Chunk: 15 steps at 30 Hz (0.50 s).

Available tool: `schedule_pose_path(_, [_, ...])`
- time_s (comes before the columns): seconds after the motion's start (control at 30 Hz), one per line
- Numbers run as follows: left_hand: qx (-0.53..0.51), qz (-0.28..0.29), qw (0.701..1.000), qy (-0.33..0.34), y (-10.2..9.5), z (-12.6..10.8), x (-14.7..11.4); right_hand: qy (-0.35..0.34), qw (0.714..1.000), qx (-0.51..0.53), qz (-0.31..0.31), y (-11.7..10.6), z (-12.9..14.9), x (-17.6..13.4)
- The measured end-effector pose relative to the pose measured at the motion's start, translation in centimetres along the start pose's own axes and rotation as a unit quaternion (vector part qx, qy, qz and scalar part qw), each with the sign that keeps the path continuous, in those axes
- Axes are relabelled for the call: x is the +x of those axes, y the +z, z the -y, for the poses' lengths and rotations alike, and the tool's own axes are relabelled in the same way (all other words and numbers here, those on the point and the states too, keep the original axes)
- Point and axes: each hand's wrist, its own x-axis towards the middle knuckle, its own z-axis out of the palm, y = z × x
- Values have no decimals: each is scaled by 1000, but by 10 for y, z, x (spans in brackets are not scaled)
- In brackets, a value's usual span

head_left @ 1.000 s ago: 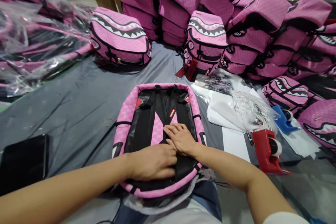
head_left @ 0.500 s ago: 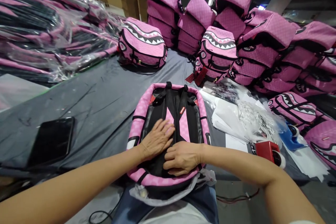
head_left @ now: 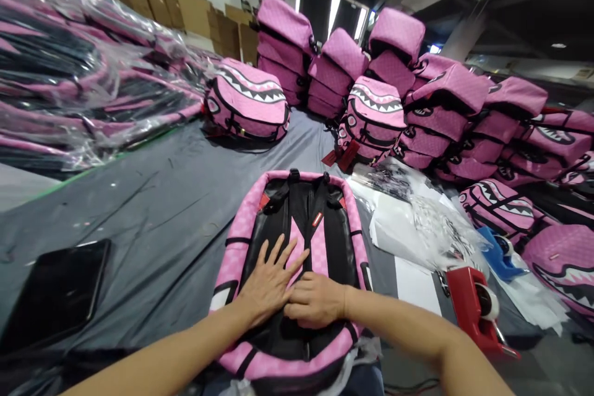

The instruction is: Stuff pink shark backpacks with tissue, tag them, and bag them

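Note:
A pink and black backpack (head_left: 248,213) lies in front of me with its black back panel and shoulder straps upward. My left hand (head_left: 268,281) is flat on the panel and left strap, its fingers spread. Beside it, close to the left thumb, my right hand (head_left: 315,300) is closed, with its fingers curled against the lower middle of the panel. Whatever those fingers pinch is hidden. Crumpled translucent plastic (head_left: 355,359) shows under the backpack's near edge.
A black phone (head_left: 58,291) lies at left. Plastic-wrapped backpacks (head_left: 93,80) are heaped behind it. Stacked pink backpacks (head_left: 436,117) line the back right. Papers (head_left: 394,223), clear bags (head_left: 440,223), a red tape dispenser (head_left: 466,303) and a blue one (head_left: 499,253) lie at right.
The camera view has tilted up, so the scene sits lower. My left fingers have spread wider on the strap. My right fingers have curled tighter, closer to the left hand.

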Motion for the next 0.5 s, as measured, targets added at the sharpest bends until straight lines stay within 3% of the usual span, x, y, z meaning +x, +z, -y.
schedule_pose_path(0.07, [-9,3,1000,17,-1,-8,-14,75,993,-46,-75,-13,-3,-7])
schedule_pose_path(0.13, [-27,31,999,34,-10,-12,-20,203,964,-84,-148,-28,-20,-12])
schedule_pose_path(0.2, [-64,84,994,34,-28,-6,-12,377,903,-97,-184,-38,-46,-15])
schedule_pose_path(0.27, [-103,113,988,14,-49,7,14,500,849,-71,-153,-38,-70,-16])
schedule_pose_path(0.37, [-70,40,997,-20,-65,33,68,539,840,-19,-54,-18,-85,-14])
schedule_pose_path(0.43, [-10,-16,998,-63,-56,47,96,540,842,-7,-25,-3,-82,-12])
schedule_pose_path(0.5, [17,-10,994,-107,-35,55,111,545,838,-1,-17,6,-77,-11])
